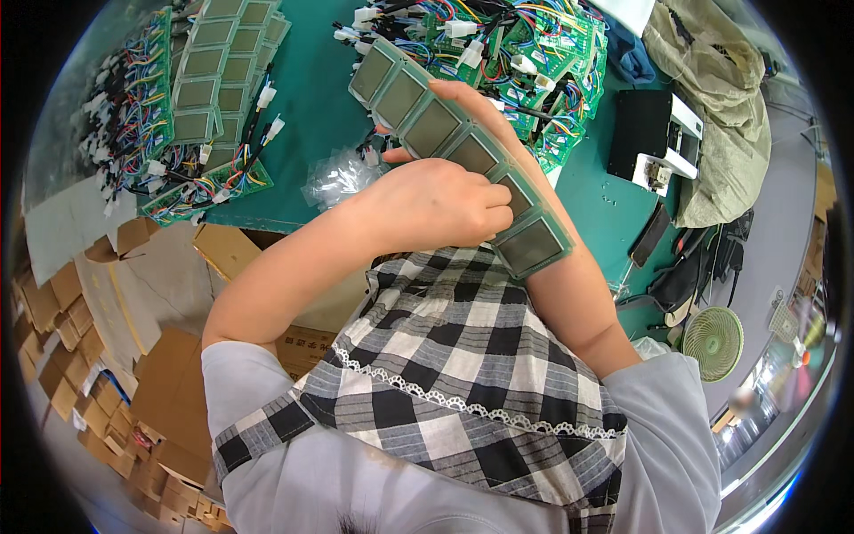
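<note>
A long green circuit board panel (433, 126) with a row of several grey display screens lies tilted across my hands, above my lap. My right hand (483, 109) holds it from beneath, the thumb along its far right edge and fingertips showing past its left edge. Bent over the panel's nearer half, my left hand (440, 206) is closed, its curled fingers against the screens. Whatever those fingers pinch, if anything, is hidden. A crumpled clear plastic bag (340, 178) lies on the table just beyond my left wrist.
The green table (302, 80) carries a heap of wired circuit boards (556, 53) at the back and another wired stack (142, 80) at left. Next to that are stacked display panels (209, 62). A black-and-white device (642, 133) stands right, near a green fan (713, 343). Cardboard boxes (173, 392) fill the lower left.
</note>
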`<state>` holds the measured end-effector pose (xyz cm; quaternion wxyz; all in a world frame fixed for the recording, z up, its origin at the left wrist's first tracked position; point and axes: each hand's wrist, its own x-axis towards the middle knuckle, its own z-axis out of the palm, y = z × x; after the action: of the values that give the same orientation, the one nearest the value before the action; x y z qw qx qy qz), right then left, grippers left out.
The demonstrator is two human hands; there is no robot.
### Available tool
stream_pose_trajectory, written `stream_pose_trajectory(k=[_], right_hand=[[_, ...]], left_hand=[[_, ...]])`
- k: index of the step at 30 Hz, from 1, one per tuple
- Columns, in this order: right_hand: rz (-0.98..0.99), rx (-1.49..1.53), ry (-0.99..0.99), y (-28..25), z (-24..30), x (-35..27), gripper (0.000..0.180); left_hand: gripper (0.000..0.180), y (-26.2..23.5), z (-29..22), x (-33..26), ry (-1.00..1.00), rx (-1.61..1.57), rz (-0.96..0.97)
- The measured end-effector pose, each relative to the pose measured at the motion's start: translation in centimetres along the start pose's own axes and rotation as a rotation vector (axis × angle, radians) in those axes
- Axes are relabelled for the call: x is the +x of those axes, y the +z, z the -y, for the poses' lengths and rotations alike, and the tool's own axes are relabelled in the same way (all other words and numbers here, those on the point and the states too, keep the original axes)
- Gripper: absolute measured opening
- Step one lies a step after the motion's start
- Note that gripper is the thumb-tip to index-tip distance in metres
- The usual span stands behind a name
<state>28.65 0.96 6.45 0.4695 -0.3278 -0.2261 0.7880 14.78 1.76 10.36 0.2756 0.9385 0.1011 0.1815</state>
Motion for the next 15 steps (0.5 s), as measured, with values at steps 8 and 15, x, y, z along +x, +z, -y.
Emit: stream_pose_trajectory(k=[8, 15], right_hand=[[-0.119, 0.156, 0.317, 2.2, 2.4, 0.1, 0.051], [-0.121, 0.167, 0.409, 0.1, 1.8, 1.8, 0.058]], left_hand=[[0.013, 0.9, 0.4, 0.2, 0.023, -0.063, -0.039], [0.018, 1.2, 0.2, -0.1, 0.032, -0.053, -0.091]])
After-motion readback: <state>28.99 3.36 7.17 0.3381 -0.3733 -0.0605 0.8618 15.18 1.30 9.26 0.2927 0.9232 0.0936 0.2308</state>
